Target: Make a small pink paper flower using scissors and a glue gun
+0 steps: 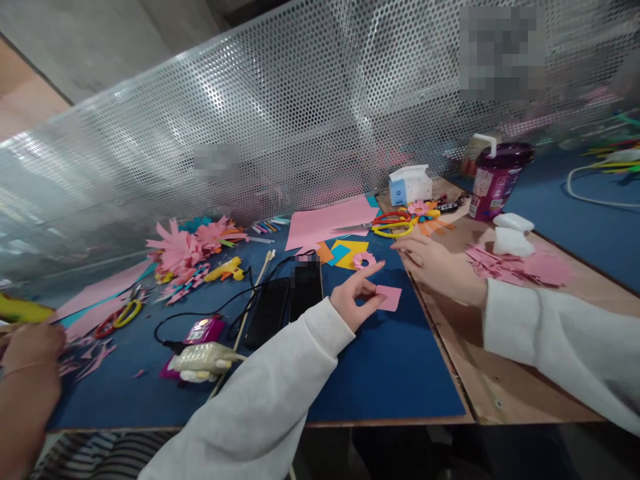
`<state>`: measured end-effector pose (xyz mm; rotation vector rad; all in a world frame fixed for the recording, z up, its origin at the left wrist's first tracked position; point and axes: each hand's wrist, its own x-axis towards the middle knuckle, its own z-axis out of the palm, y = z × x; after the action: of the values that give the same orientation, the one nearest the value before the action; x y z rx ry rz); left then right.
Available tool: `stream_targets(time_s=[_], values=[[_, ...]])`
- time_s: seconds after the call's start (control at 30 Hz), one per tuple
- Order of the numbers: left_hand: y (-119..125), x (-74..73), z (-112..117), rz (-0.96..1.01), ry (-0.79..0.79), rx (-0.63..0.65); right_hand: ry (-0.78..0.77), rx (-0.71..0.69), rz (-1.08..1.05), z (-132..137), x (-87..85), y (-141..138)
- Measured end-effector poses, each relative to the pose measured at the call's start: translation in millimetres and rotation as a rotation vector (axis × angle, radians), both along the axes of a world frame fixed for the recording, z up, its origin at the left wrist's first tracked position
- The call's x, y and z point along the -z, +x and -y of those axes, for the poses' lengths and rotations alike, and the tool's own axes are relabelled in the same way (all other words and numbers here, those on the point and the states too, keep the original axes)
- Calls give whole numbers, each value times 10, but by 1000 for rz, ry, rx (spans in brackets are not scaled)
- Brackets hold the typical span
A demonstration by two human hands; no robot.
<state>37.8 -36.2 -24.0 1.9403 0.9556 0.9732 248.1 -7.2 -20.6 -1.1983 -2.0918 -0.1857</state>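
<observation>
My left hand (356,297) pinches a small pink paper square (390,298) between thumb and fingers, above the blue tabletop. Just beyond it lies a curled pink paper ring (361,259) with a fringed edge. My right hand (437,267) hovers over the seam with the wooden board, fingers loosely bent and apart, with nothing visible in them. Past its fingertips are scissors (394,229) with red and yellow handles, their blades on a large pink sheet (320,223). Yellow, orange and blue paper pieces (353,252) lie beside the ring.
Two phones (267,313), cables and a plugged power strip (203,360) lie left of my arm. A glue gun (224,269) and pink paper flowers (187,247) are behind. Another person's hand (33,347) is far left. A purple cup (495,183) and pink scraps (520,265) sit right.
</observation>
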Motion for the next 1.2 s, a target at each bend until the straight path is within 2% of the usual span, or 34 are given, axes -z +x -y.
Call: stream_targets(time_s=[0.13, 0.23, 0.33, 0.5, 0.63, 0.77, 1.0, 1.1, 1.2], values=[[8, -2, -3, -42, 7, 4, -32, 32, 71, -394, 84, 8], [19, -5, -3, -60, 2, -3, -93, 52, 144, -524, 182, 40], [31, -25, 14, -79, 15, -19, -126, 57, 194, -501, 228, 60], [37, -55, 48, -59, 1, -12, -131, 36, 210, -393, 168, 41], [35, -48, 47, -43, 7, -19, -151, 113, 132, -434, 164, 55], [32, -33, 39, -61, 3, -23, -273, 166, 99, -533, 156, 112], [29, -17, 48, -20, -68, 6, -547, 194, 120, -662, -34, 124], [10, -19, -8, 55, -136, -40, -595, 239, 90, -621, -45, 61], [-23, -5, -128, 254, -239, -108, -562, 237, 15, -474, -50, -10]])
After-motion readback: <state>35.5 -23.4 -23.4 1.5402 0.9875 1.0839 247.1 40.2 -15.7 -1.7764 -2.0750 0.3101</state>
